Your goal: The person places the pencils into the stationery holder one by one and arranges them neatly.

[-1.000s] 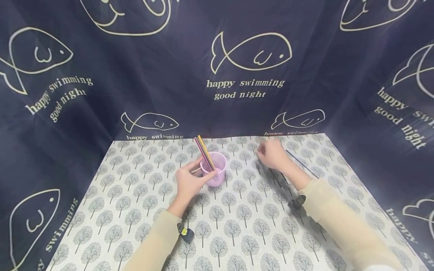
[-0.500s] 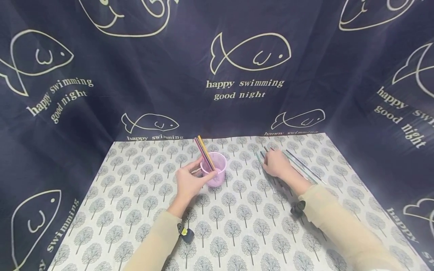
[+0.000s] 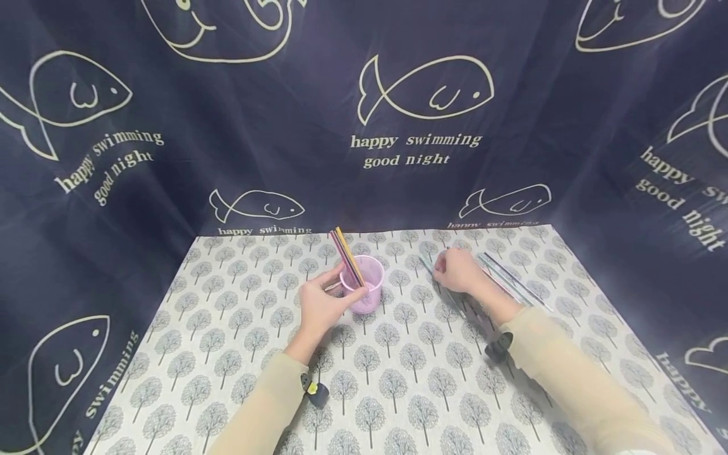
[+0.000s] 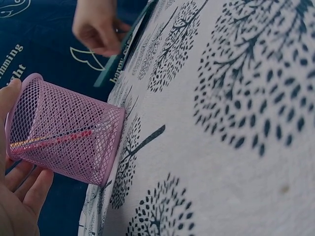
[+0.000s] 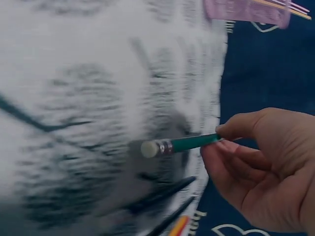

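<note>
A pink mesh cup (image 3: 364, 302) stands upright, several pencils (image 3: 348, 256) leaning in it toward the back left. My left hand (image 3: 323, 304) grips the cup's left side, thumb at the front; the left wrist view shows the pencils through the mesh (image 4: 69, 132). To the right, my right hand (image 3: 457, 272) pinches a green pencil (image 5: 189, 143) between thumb and fingers, its white eraser end toward the camera in the right wrist view. Dark pencils (image 5: 162, 194) and an orange one (image 5: 179, 226) show below that hand.
More pencils (image 3: 514, 278) lie on the tree-print cloth (image 3: 421, 373) to the right of my right hand, slanting toward the front right. A dark blue curtain (image 3: 318, 126) with fish drawings stands behind the cloth and at both sides.
My right hand has come forward from the back, then shifted slightly left with the green pencil pinched in it. The left hand has stayed on the cup.
</note>
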